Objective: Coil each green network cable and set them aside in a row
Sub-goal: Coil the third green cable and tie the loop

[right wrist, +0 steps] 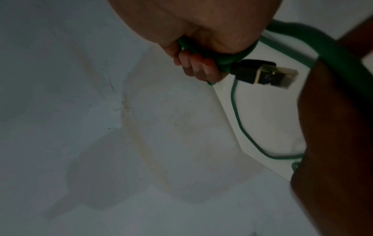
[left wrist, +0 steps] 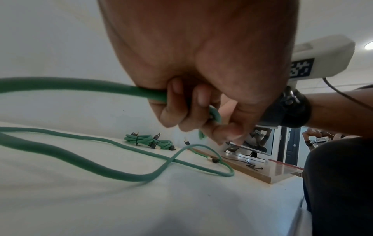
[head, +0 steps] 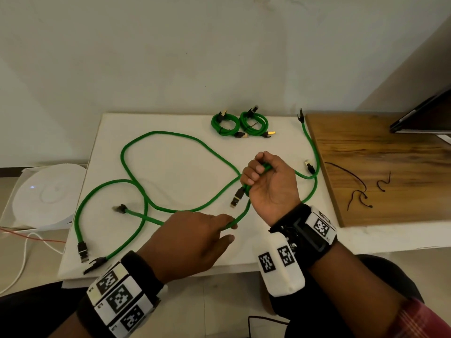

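Loose green network cables sprawl in loops over the white table. My right hand is raised in a fist round one cable, whose black and gold plug hangs below it. In the right wrist view the fingers curl round the cable beside that plug. Lower down, my left hand pinches the same cable between thumb and fingers. In the left wrist view the cable runs into its curled fingers. Two coiled cables lie side by side at the table's back.
A wooden board at the right carries black ties and a dark screen. Another green cable runs along the board's left edge. A white round device sits left of the table. Plug ends lie near the front left corner.
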